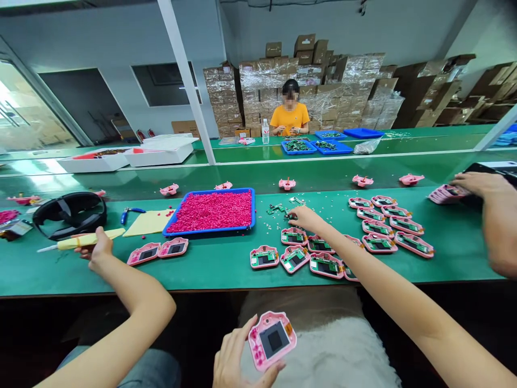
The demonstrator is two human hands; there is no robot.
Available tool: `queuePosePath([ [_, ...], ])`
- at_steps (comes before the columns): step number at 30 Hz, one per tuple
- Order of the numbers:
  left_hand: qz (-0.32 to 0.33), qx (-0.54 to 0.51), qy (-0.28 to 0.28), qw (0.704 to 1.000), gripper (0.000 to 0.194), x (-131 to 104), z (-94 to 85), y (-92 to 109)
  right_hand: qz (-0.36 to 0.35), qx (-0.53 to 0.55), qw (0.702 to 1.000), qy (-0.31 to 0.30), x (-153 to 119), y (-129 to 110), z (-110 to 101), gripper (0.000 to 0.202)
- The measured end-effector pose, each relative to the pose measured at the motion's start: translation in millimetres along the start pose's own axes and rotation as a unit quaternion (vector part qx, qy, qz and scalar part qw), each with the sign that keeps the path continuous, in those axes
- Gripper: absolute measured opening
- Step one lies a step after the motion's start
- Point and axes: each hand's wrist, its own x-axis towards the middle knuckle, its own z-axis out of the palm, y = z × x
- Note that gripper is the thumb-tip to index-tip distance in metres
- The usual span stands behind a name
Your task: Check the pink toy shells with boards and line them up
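My left hand (238,353), low in front of my lap, holds a pink handheld game case half (273,340) by its edges. A dark square screen, pink buttons and an orange ribbon show in it. My right hand (306,220) reaches across the green table with its fingertips pinched on a small green circuit board (289,216), partly hidden by the fingers. Beside it lie more small green boards (277,208) and scattered tiny white parts. Pink cases with green boards inside (294,258) lie below my right hand, some covered by my forearm.
On the left, a co-worker's hand (99,249) holds a yellow-handled tool (91,239). Another person's hand (480,184) grips a pink case at right. A blue tray (253,213) holds pink buttons. Headphones (68,215) lie left. Pink shells (287,184) line the strip behind; a person (290,116) sits opposite.
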Motion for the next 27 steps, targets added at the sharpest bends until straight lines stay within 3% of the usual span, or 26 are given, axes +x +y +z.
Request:
queuePosePath([
  [2, -0.012, -0.001, 0.019, 1.0, 0.053, 26, -9.6, -5, 0.013, 0.027, 0.999, 0.031, -3, 4, 1, 0.014],
  [5, -0.022, -0.004, 0.06, 0.998, 0.06, 91, -33.7, -28, 0.054, 0.063, 0.992, 0.09, -7, 15, -4, 0.025],
  [9, -0.042, -0.07, 0.209, 0.974, 0.078, 183, -70.0, -67, 0.128, 0.098, 0.978, 0.134, -12, 33, -9, 0.033],
  [12, -0.035, -0.106, 0.282, 0.953, 0.08, 211, -81.5, -80, 0.153, 0.124, 0.973, 0.121, -15, 44, -7, 0.032],
  [14, -0.034, -0.095, 0.303, 0.948, 0.076, 199, -76.6, -74, 0.15, 0.136, 0.974, 0.105, -17, 48, -6, 0.029],
  [15, -0.029, -0.083, 0.28, 0.956, 0.072, 185, -70.3, -68, 0.146, 0.139, 0.975, 0.098, -18, 49, -6, 0.028],
  [16, -0.018, -0.069, 0.233, 0.97, 0.068, 165, -61.9, -60, 0.14, 0.138, 0.976, 0.092, -19, 50, -6, 0.028],
  [18, 0.01, -0.039, 0.079, 0.996, 0.055, 115, -41.0, -42, 0.128, 0.13, 0.98, 0.085, -21, 51, -8, 0.029],
  [19, 0.016, -0.036, 0.045, 0.998, 0.05, 89, -30.2, -33, 0.121, 0.123, 0.981, 0.085, -22, 51, -9, 0.029],
  [21, 0.025, -0.035, 0.012, 0.999, 0.047, 41, -11.1, -20, 0.107, 0.108, 0.985, 0.086, -26, 52, -11, 0.026],
  [23, 0.034, -0.035, -0.007, 0.999, 0.051, 8, 2.2, -14, 0.094, 0.094, 0.987, 0.086, -30, 53, -12, 0.024],
  [27, 0.05, -0.016, -0.006, 0.999, 0.061, -13, 13.9, -14, 0.066, 0.076, 0.991, 0.086, -39, 53, -11, 0.024],
])
